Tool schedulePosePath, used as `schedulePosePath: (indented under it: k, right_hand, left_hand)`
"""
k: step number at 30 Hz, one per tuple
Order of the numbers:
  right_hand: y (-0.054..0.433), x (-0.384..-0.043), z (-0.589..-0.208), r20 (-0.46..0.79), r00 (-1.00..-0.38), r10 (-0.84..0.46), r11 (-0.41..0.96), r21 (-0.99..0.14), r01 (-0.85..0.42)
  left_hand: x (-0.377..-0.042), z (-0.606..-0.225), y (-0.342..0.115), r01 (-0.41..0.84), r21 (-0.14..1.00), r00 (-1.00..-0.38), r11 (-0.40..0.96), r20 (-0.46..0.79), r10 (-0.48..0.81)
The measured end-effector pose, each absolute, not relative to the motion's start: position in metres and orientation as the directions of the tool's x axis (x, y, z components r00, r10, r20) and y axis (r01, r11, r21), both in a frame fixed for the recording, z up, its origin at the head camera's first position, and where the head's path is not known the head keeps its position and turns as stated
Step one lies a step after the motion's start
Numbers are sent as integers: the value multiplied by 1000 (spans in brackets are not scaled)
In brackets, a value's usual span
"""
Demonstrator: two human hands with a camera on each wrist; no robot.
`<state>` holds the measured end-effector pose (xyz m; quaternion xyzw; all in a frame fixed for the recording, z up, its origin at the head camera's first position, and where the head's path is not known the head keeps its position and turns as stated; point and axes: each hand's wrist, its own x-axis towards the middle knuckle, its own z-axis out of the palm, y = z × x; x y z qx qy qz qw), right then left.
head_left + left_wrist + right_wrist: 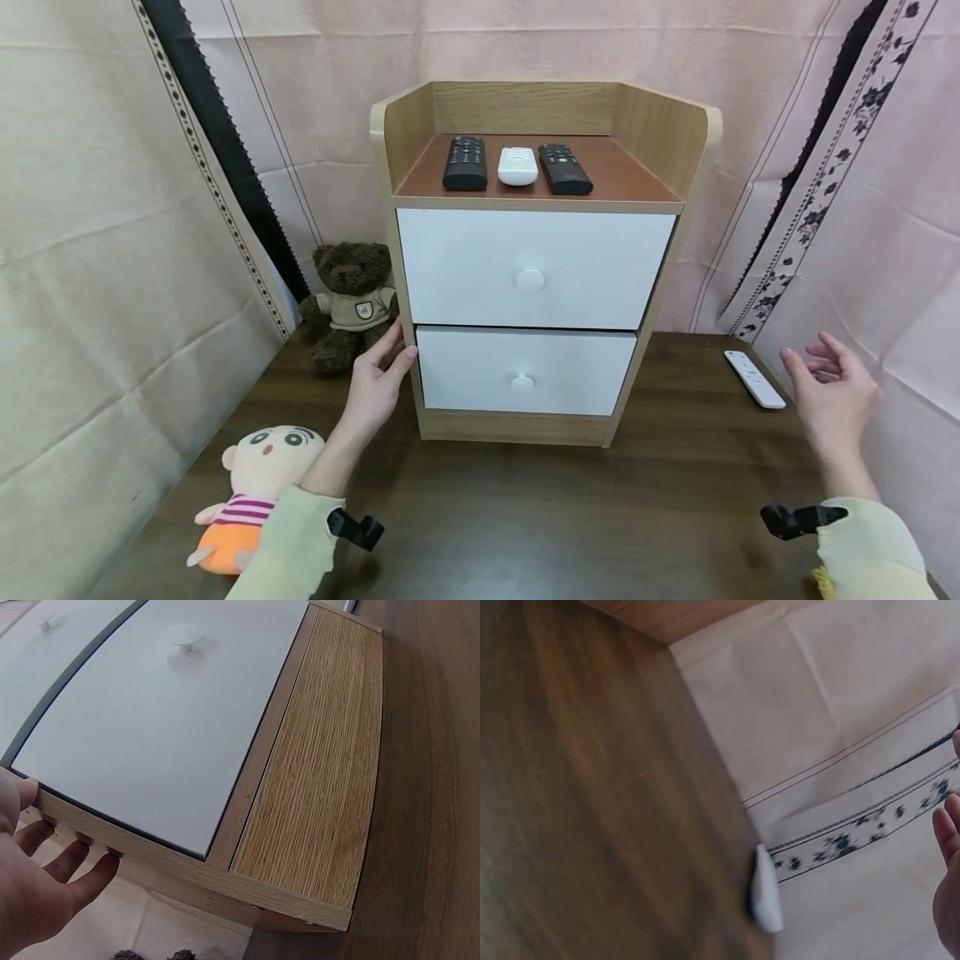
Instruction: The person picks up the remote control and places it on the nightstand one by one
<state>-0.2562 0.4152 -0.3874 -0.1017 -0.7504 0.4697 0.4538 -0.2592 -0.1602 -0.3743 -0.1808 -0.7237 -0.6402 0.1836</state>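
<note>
A small wooden cabinet [514, 427] with two white drawers stands on the table. Against its left side, beside the lower drawer [472, 371], rests my left hand [375, 387]. In the left wrist view, that hand's thumb lies at the cabinet's front edge and its other fingertips touch the side panel [187, 889]. Both drawers are closed, each with a round white knob. My right hand [838, 392] is raised at the right, fingers loosely bent, holding nothing. Nearest to it is a white remote control [754, 379] on the table. Only part of the right hand shows in the right wrist view.
On the cabinet's brown top lie two black remote controls [465, 164] and a white remote [517, 166]. A brown teddy bear [356, 304] sits left of the cabinet. A plush doll [258, 500] lies by my left forearm. Pale curtains [315, 92] enclose the table [570, 525].
</note>
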Motion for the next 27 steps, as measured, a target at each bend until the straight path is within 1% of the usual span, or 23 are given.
schedulePosePath:
  k: [7, 15, 18, 22, 24, 27]
  right_hand:
    - [424, -263, -410, 486, -606, 629, 478, -857, -192]
    - [431, -264, -431, 386, -649, 656, 468, -882, -52]
    - [433, -266, -436, 354, -660, 663, 457, -889, -17]
    - [436, -270, -444, 289, -660, 693, 376, -927, -11]
    - [437, -272, -447, 228, -666, 710, 310, -951, 4]
    - [438, -275, -451, 125, -683, 720, 239, -968, 75]
  left_hand:
    - [-259, -371, -158, 466, 879, -884, 100, 466, 27]
    - [-258, -371, -157, 450, 886, -893, 115, 450, 21]
    - [-257, -371, -157, 450, 886, -893, 113, 450, 27]
    - [-257, -370, -158, 451, 885, -892, 119, 451, 23]
    - [-257, -370, -158, 452, 884, -891, 124, 453, 20]
    - [-256, -370, -159, 453, 883, -891, 126, 454, 18]
